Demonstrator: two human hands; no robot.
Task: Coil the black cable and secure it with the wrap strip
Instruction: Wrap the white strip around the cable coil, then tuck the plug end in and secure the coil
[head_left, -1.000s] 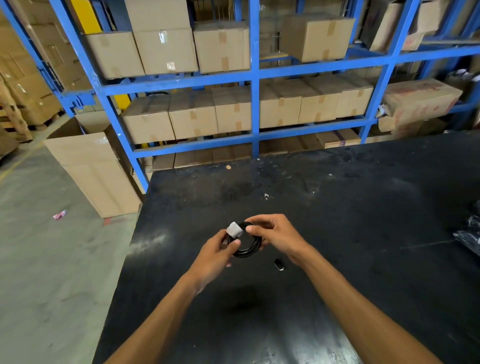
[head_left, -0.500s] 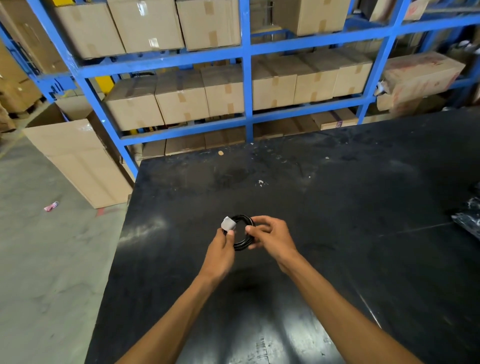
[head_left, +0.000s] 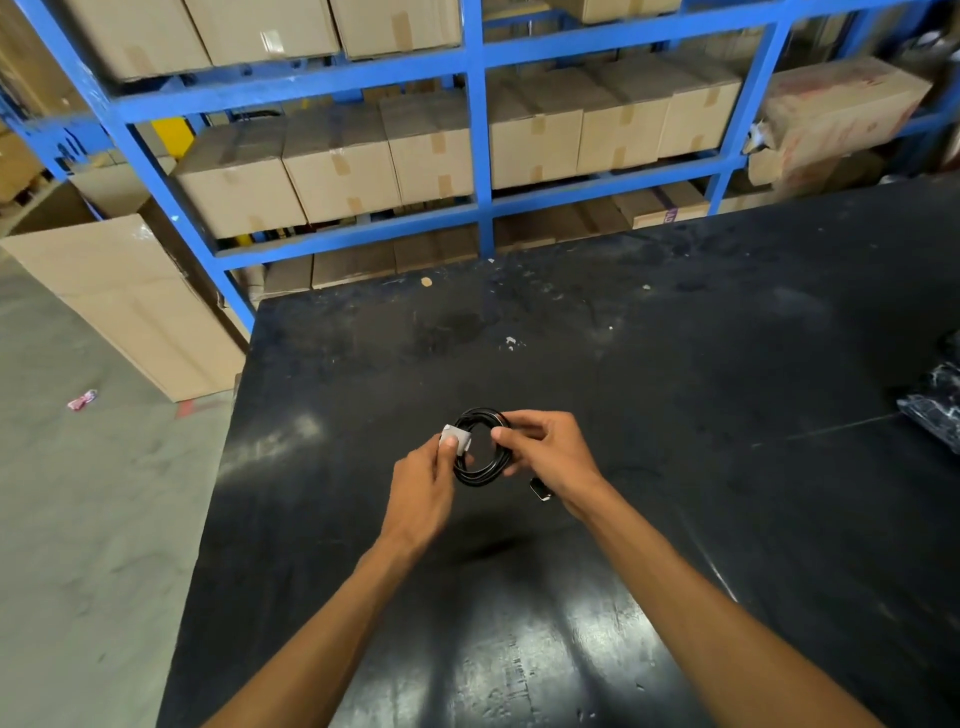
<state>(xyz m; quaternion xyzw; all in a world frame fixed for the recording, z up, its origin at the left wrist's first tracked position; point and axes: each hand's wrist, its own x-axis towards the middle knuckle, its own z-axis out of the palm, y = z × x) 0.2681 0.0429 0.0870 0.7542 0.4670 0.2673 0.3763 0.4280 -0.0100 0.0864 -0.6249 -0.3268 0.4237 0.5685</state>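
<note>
The left hand pinches the white wrap strip against the left side of the black cable, thumb on top of the strip. The cable is a small round coil held just above the black table, near its middle. The right hand grips the coil's right side between thumb and curled fingers. A connector end hangs below that hand. Behind the table stands a blue rack filled with cardboard boxes; another large box leans on the floor at left.
</note>
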